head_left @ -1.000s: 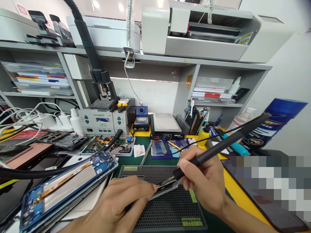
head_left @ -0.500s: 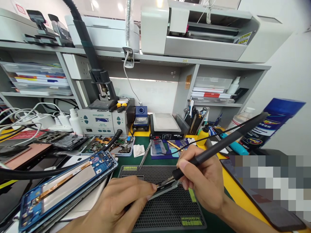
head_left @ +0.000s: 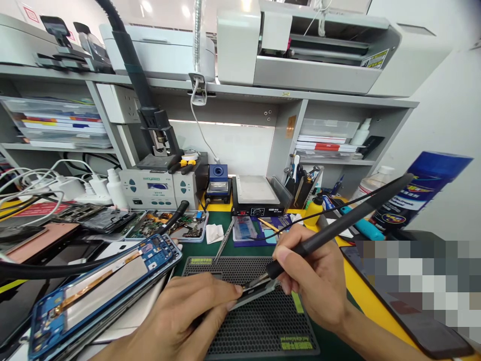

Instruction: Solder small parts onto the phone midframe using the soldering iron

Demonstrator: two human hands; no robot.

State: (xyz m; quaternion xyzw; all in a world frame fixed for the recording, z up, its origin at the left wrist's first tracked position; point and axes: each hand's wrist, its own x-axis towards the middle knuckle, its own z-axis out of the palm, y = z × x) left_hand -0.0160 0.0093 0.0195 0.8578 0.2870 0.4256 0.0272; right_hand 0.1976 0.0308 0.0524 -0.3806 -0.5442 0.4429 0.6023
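Observation:
My right hand [head_left: 313, 278] grips a soldering iron [head_left: 334, 228] by its black handle, pen-fashion, with the cord running off the upper end. The iron's metal tip slants down to the left and meets a thin, dark flat piece with a pale edge [head_left: 259, 292]. My left hand [head_left: 195, 306] pinches the left end of this piece between thumb and fingers; much of it is hidden, so its kind cannot be told. Both hands are over a black honeycomb mat [head_left: 255, 331]. To the left, an opened blue phone frame [head_left: 124, 273] leans across other phone parts.
Behind the mat lie tweezers [head_left: 224, 241], a crumpled white tissue [head_left: 215, 233] and a tray of circuit boards [head_left: 191, 228]. Farther back stand a rework station [head_left: 158, 188] and a small hot plate [head_left: 257, 195]. A blue spray can [head_left: 417, 195] is at the right, beside a dark tablet-like slab [head_left: 398, 301].

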